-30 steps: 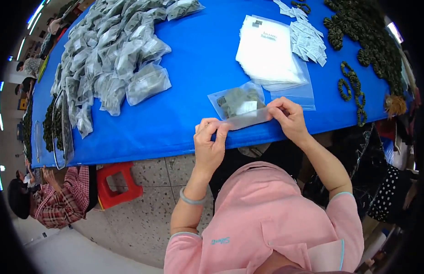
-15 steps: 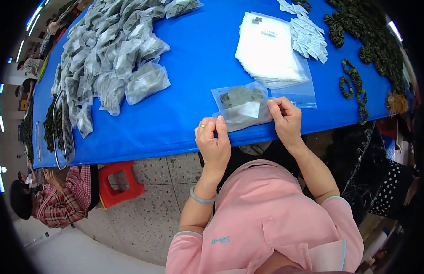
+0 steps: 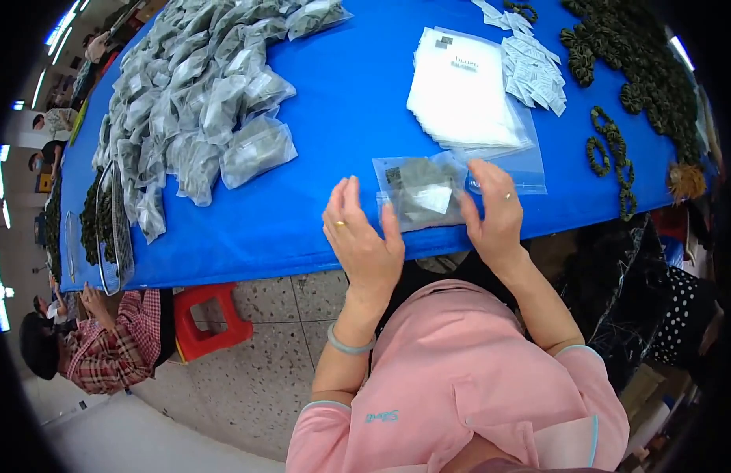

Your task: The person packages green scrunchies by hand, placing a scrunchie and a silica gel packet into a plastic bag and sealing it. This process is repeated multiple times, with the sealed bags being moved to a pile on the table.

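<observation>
A translucent plastic bag (image 3: 416,177) lies at the table's near edge, with something dark green and a white slip of paper inside. At its left side is my left hand (image 3: 364,236), fingers stretched and the thumb apart, near the bag's edge. My right hand (image 3: 495,209) is at the bag's right side, fingers extended and the thumb by its edge. Neither hand grips the bag. Just beyond it lies a stack of flat frosted bags (image 3: 464,91), printed at the top.
Many filled bags (image 3: 200,94) are heaped at the left on the blue table (image 3: 334,118). White slips (image 3: 532,71) and dark green scrunchies (image 3: 610,150) lie at the right. A wire basket (image 3: 117,229) stands at the left edge, near a red stool (image 3: 212,322) and a seated person (image 3: 113,339).
Both hands have let go of the bag's near corners and opened. The bag now lies flatter on the table. My left hand has moved slightly left, with its fingers spread.
</observation>
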### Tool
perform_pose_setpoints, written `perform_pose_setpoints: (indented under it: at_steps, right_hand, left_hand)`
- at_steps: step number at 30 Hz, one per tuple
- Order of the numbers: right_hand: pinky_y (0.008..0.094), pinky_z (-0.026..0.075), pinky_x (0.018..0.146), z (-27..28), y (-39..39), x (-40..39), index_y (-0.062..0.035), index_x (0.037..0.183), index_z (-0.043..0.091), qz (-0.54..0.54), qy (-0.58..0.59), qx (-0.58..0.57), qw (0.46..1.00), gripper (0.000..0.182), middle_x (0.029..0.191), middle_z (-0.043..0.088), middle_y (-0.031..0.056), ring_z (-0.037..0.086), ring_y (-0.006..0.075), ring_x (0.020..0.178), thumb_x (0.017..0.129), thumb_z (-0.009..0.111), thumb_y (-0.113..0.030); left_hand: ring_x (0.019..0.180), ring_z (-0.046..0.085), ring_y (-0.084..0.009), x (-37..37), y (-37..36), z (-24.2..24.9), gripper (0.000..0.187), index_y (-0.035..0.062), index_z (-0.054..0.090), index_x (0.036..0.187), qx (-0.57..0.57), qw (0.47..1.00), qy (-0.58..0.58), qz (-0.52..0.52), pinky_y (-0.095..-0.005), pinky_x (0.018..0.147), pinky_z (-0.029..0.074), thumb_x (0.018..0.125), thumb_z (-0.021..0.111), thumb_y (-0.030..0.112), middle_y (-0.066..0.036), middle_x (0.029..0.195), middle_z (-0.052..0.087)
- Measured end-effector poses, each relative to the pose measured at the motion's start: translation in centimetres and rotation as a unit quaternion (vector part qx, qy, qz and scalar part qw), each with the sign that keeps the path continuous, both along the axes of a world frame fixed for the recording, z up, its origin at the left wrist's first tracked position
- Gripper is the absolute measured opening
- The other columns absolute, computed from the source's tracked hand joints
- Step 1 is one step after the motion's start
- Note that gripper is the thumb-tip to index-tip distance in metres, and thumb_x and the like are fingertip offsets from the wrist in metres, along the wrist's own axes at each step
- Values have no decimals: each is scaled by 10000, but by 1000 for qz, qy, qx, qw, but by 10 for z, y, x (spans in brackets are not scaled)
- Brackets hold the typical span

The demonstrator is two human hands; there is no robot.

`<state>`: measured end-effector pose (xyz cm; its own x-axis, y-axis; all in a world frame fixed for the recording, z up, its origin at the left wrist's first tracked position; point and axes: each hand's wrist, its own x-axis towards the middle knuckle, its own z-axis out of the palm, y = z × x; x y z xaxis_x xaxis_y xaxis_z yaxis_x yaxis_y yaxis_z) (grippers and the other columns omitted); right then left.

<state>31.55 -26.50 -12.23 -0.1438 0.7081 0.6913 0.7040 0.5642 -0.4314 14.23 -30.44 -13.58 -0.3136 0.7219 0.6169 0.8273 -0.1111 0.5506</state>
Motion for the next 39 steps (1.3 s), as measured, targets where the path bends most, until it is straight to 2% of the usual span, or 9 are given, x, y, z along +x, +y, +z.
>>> perform_pose_setpoints:
  at_steps: [3, 5, 10, 14, 17, 20, 26, 35, 39]
  right_hand:
    - [348, 488, 912, -2, -5, -6, -47, 1218, 617, 85, -81, -71, 991, 417, 1188, 630, 128, 598, 256, 1080, 814, 717, -90]
    - [382, 458, 1011, -1, -7, 2, -60, 1290, 582, 143, -172, -146, 964, 503, 1308, 589, 134, 555, 281, 1212, 807, 719, -102]
    - [374, 451, 1026, 38, 20, 59, -67, 1264, 618, 220, -103, -190, 951, 456, 1302, 601, 122, 561, 299, 1198, 819, 712, -94]
    - [349, 487, 939, 47, 66, 126, -59, 1157, 673, 31, -56, -194, 979, 319, 1177, 659, 89, 601, 266, 1091, 845, 690, -120]
    - [357, 518, 821, 25, 120, 198, -46, 1044, 698, -200, -119, -162, 959, 205, 1015, 699, 68, 629, 249, 941, 849, 669, -105]
    - [363, 526, 783, 16, 148, 263, -48, 981, 706, -293, -108, -153, 937, 153, 960, 705, 63, 630, 259, 901, 858, 654, -123]
    - [372, 532, 768, 11, 192, 284, -40, 912, 706, -264, -84, -170, 946, 129, 902, 706, 81, 630, 279, 840, 865, 620, -124]
    - [383, 542, 750, -34, 186, 262, -35, 853, 685, -398, -360, -194, 821, 100, 872, 699, 112, 650, 301, 836, 827, 641, -122]
    - [401, 546, 732, -6, 204, 245, -25, 880, 688, -291, -219, -185, 913, 129, 873, 703, 129, 659, 322, 840, 822, 635, -127]
  left_hand:
    - [1355, 343, -478, 11, -2, 2, 629, 62, 472, 1411, 19, 990, 73, -118, -562, 1066, 330, 871, 667, 320, -183, 1529, 337]
    - [1434, 236, -468, 16, -1, 0, 649, 88, 496, 1403, -169, 942, 168, -235, -620, 1094, 282, 871, 649, 428, -210, 1560, 286]
    - [1335, 391, -441, -6, 31, 8, 562, 92, 574, 1318, -137, 940, 176, -257, -529, 1076, 382, 819, 742, 289, -196, 1417, 461]
    - [1289, 439, -418, -61, 108, 21, 500, 66, 585, 1282, -20, 960, 232, -159, -474, 1051, 424, 817, 741, 160, -194, 1347, 502]
    - [1391, 301, -461, -94, 167, -1, 544, 61, 487, 1384, -112, 922, 350, 120, -684, 1078, 253, 920, 654, 288, -236, 1477, 376]
    - [1420, 242, -473, -91, 194, 4, 566, 55, 451, 1411, -111, 930, 324, 131, -750, 1057, 165, 949, 608, 341, -247, 1512, 327]
    - [1418, 260, -461, -1, 210, 25, 527, 56, 510, 1359, -60, 958, 254, -118, -712, 1086, 157, 907, 652, 286, -244, 1485, 376]
    - [1411, 311, -403, 97, 217, 39, 401, 80, 611, 1233, -101, 931, 226, -267, -665, 1107, 152, 866, 689, 222, -192, 1420, 469]
    - [1403, 333, -384, 113, 223, 34, 370, 84, 631, 1202, -92, 927, 216, -292, -657, 1112, 154, 862, 694, 214, -175, 1389, 498]
